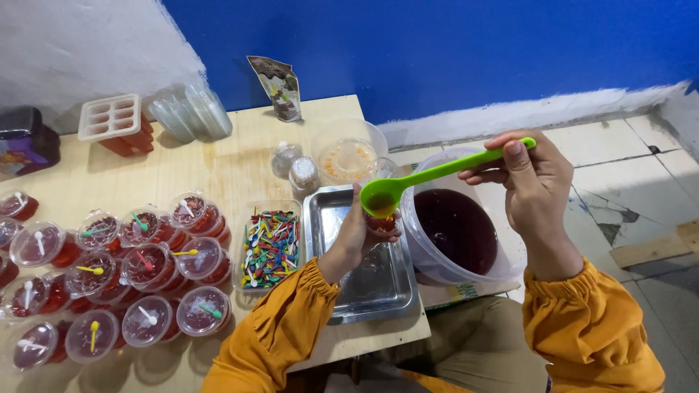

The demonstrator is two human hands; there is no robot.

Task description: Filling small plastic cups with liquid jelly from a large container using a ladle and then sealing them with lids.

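Green ladle tipped over small cup above metal tray
Right hand (535, 185) clenched green ladle (429, 178); left hand (357, 236) grasped small cup (382, 222) over metal tray (364, 284), beside bucket (455, 233) of dark liquid

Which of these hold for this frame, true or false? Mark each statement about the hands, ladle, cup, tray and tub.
1. The right hand holds a green ladle. True.
2. The left hand holds a small cup over the metal tray. True.
3. The tub holds clear water. False: the liquid is dark red.
4. The box of small spoons lies right of the tray. False: it lies left.
5. The lidded cups stand at the left. True.
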